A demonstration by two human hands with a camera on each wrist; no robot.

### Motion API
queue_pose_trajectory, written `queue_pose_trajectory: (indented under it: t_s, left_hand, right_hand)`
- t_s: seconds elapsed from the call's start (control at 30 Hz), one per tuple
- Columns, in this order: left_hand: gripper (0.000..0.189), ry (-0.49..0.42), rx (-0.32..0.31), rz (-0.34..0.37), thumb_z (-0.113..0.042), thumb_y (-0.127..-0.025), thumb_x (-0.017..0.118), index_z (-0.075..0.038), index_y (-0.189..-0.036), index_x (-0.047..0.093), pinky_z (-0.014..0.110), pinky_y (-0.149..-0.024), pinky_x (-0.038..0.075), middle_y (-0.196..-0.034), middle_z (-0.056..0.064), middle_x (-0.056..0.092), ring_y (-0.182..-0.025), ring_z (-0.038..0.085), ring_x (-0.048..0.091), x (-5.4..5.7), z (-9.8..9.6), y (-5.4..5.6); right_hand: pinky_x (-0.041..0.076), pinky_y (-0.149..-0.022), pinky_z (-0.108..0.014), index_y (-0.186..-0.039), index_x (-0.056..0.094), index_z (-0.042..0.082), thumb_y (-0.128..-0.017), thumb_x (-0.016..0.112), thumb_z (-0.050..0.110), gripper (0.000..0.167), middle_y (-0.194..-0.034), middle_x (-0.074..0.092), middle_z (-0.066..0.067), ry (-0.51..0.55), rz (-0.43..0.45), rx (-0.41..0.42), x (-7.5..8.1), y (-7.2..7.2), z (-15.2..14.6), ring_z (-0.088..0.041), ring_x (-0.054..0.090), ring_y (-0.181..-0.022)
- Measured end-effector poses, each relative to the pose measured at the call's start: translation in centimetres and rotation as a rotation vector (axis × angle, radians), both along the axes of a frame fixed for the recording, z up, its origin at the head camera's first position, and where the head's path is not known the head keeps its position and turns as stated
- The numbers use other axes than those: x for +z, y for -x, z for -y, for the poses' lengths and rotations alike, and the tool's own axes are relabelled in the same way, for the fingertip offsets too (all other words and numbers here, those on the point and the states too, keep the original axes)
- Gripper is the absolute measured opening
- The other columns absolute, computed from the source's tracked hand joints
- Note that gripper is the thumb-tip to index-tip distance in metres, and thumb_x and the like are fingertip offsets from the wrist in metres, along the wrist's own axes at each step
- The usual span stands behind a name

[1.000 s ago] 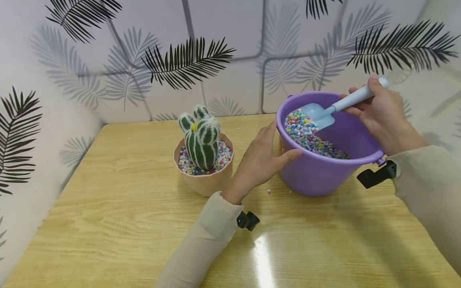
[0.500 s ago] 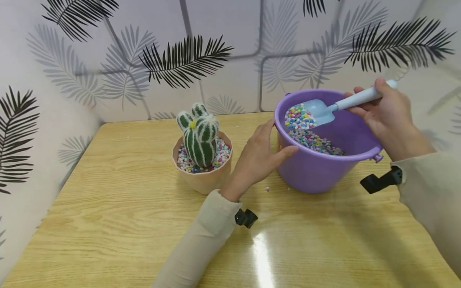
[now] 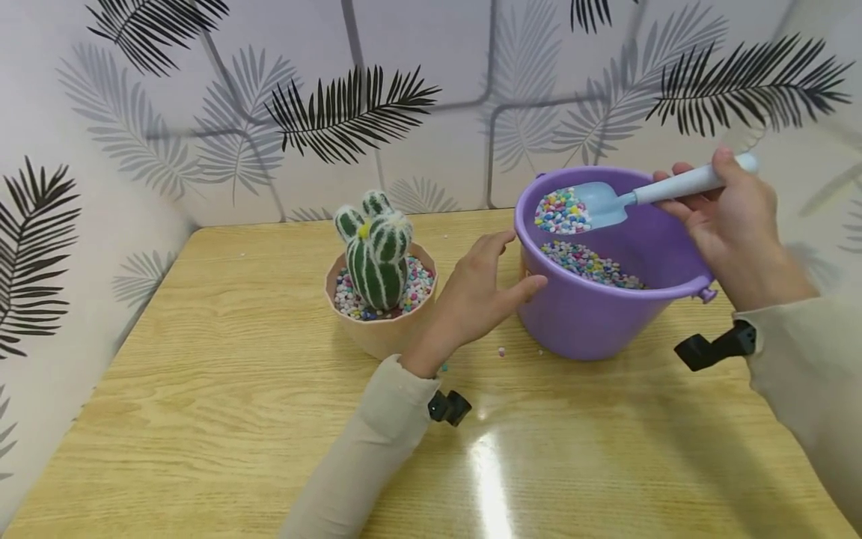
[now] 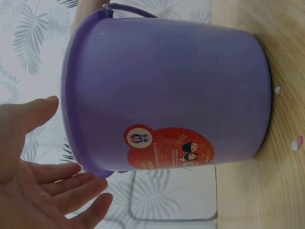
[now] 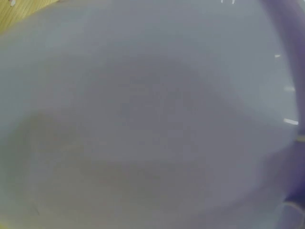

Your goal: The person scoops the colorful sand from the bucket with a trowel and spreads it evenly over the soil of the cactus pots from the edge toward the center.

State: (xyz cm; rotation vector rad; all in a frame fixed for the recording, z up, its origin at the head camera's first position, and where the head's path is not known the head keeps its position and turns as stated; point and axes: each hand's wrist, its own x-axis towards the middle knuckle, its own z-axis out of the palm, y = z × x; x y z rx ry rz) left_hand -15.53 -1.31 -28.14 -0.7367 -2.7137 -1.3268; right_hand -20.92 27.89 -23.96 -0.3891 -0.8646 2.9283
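My right hand [image 3: 737,217] grips the white handle of a light blue scoop [image 3: 606,203]. Colourful pebbles [image 3: 564,212] fill the scoop's blade, which is over the inside of a purple bucket [image 3: 586,318]. More pebbles lie at the bottom of the bucket. Beside the bucket's left rim is my left hand [image 3: 474,292], its fingers spread and relaxed; the left wrist view shows its fingertips [image 4: 97,183] right by the rim with nothing in the palm. Left of that hand stands a peach pot [image 3: 377,337] with a green-and-white cactus [image 3: 377,262] set in similar pebbles. The bucket's side fills the right wrist view.
A few stray pebbles [image 3: 501,352] lie on the wooden table [image 3: 222,389] in front of the bucket. Behind the table rises a wall [image 3: 438,52] with a leaf pattern. A red label [image 4: 171,148] is on the bucket's side.
My right hand has moved right with the loaded scoop, whose blade is now more level and lifted off the pebbles below. My left hand has eased back left from the bucket's rim.
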Motion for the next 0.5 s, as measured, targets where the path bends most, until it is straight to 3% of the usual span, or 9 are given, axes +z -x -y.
queue_pose_trajectory:
  t_s: [0.3,0.5]
  left_hand:
    - [0.065,0.011,0.001,0.011,-0.036,-0.091,0.064,-0.005,-0.143,0.039,0.037,-0.105,0.042,-0.143,0.010,0.043,-0.130,0.024,0.045,-0.3,0.9,-0.4]
    - [0.062,0.011,-0.001,-0.019,-0.032,-0.090,0.066,-0.003,-0.139,0.042,0.035,-0.101,0.044,-0.140,0.013,0.046,-0.123,0.026,0.050,-0.4,1.4,-0.6]
  right_hand:
    - [0.035,-0.106,-0.050,-0.119,0.049,0.027,-0.095,0.055,0.021,0.025,-0.114,0.051,-0.017,0.036,-0.008,-0.021,0.0,-0.2,0.3,-0.043,0.064,-0.096]
    - [0.032,-0.108,-0.048,-0.120,0.049,0.028,-0.096,0.054,0.023,0.026,-0.115,0.051,-0.015,0.034,0.000,-0.022,0.1,-0.4,0.8,-0.041,0.062,-0.102]
